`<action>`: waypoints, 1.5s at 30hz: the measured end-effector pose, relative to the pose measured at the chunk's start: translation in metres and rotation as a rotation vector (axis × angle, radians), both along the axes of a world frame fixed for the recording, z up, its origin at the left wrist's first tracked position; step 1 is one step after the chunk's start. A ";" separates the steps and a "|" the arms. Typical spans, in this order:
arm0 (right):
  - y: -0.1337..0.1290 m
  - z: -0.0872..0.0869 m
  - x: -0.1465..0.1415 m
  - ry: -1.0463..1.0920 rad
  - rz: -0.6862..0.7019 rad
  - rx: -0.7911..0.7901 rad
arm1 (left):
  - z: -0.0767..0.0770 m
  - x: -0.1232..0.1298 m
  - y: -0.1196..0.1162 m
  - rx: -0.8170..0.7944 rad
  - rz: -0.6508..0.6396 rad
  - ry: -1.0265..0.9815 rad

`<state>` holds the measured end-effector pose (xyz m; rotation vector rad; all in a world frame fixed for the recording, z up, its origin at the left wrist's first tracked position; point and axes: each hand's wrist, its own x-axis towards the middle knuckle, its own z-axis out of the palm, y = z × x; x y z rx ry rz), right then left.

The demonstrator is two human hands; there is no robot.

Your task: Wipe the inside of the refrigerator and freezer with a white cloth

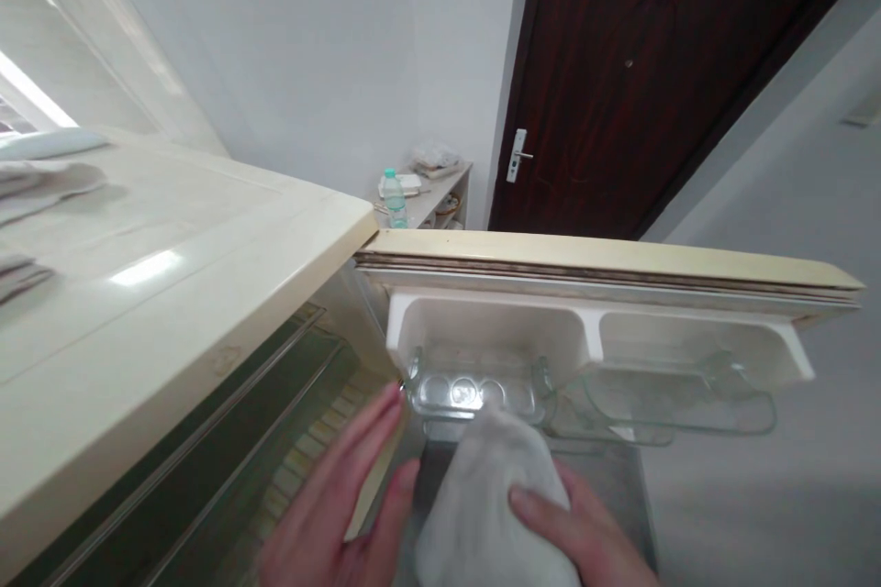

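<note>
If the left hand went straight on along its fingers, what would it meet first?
Probably the left end of the clear bin on the open fridge door: the left hand points up and rightward at it. Depth is unclear from one view, so it might miss.

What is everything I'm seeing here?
Refrigerator: one, cream, left.
Refrigerator door: one, cream, swung open, centre right.
Bins: at least two, clear, inside that door.
Fabric pieces: several, pale, atop refrigerator.
Low shelf: one, pale, back wall.
Bottle: one, clear with green cap, on shelf.
Small items: several, mostly white, on shelf.
Room door: one, dark brown, upper right.
Door handle: one, silver, on room door.
Cloth: one, white, lower centre.
Left hand: one, bare, beside cloth.
Right hand: one, bare, gripping cloth.
</note>
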<state>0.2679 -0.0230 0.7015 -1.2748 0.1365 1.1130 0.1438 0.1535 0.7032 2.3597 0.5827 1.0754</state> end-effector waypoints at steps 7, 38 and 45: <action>0.032 0.015 -0.009 -0.183 -0.488 0.130 | 0.098 0.098 0.045 0.411 -0.105 0.111; 0.150 -0.020 0.060 -1.543 0.398 -0.181 | 0.095 0.150 0.085 0.489 -0.168 0.310; 0.133 -0.014 0.060 -1.508 -0.108 -0.115 | 0.092 0.149 0.089 0.511 -0.190 0.296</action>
